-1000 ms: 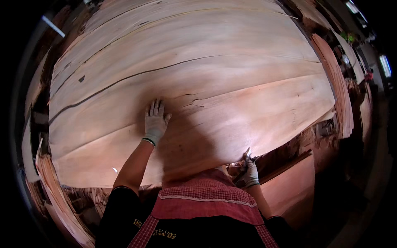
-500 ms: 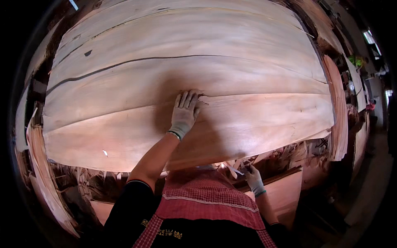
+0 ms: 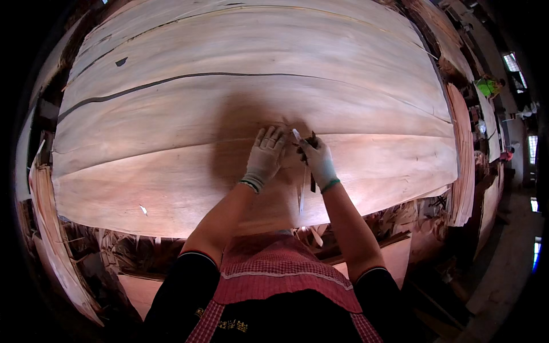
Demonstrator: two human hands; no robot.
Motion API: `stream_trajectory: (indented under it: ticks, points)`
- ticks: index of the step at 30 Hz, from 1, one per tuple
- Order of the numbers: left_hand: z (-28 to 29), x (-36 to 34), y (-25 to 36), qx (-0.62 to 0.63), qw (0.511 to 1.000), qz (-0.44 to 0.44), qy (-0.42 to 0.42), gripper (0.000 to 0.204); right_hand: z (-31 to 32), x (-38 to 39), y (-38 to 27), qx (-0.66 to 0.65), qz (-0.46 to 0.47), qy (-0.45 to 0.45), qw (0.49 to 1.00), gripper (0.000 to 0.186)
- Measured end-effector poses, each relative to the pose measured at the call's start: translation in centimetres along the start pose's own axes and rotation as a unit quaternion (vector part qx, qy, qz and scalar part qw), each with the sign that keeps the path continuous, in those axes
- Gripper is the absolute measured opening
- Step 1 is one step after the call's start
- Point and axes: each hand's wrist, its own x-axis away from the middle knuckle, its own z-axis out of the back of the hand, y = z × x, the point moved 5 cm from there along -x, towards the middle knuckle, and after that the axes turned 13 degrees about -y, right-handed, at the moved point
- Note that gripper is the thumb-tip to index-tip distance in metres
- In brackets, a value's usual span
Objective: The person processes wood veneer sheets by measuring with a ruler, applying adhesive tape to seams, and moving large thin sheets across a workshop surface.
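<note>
Large pale wood veneer sheets (image 3: 171,126) lie in front of me, with a long seam running across them. Near the middle of that seam, my left hand (image 3: 266,153), in a light glove, rests flat with its fingers stretched out, close to a small damaged spot. Just to its right, my right hand (image 3: 318,159), gloved with a green cuff, is closed round a slim dark tool (image 3: 313,183) whose kind I cannot make out. A white strip (image 3: 296,135) pokes out past the fingertips, and a long thin pale strip (image 3: 302,197) hangs below the same hand.
Broken veneer scraps (image 3: 123,251) fill the space below the sheet's near edge. Upright veneer pieces stand at the left (image 3: 48,223) and right (image 3: 460,154) sides. A dark gap (image 3: 194,80) curves across the sheet. Far right, a person in green (image 3: 488,87) is partly visible.
My right hand has come up from below the near edge onto the veneer, bringing the tool and white strip beside my left hand. The left hand has shifted slightly right, still flat.
</note>
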Motion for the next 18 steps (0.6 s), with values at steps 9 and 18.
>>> stream_trajectory:
  ticks: [9, 18]
  points:
    - [1.0, -0.5, 0.8, 0.026, 0.999, 0.018, -0.017, 0.055, 0.1, -5.7, 3.0, 0.318, -0.067, 0.077, 0.942, 0.037]
    - [1.0, -2.0, 3.2, 0.051, 0.992, 0.107, 0.030, 0.046, 0.9, 1.7, 4.8, 0.106, 0.217, 0.073, 0.968, 0.029]
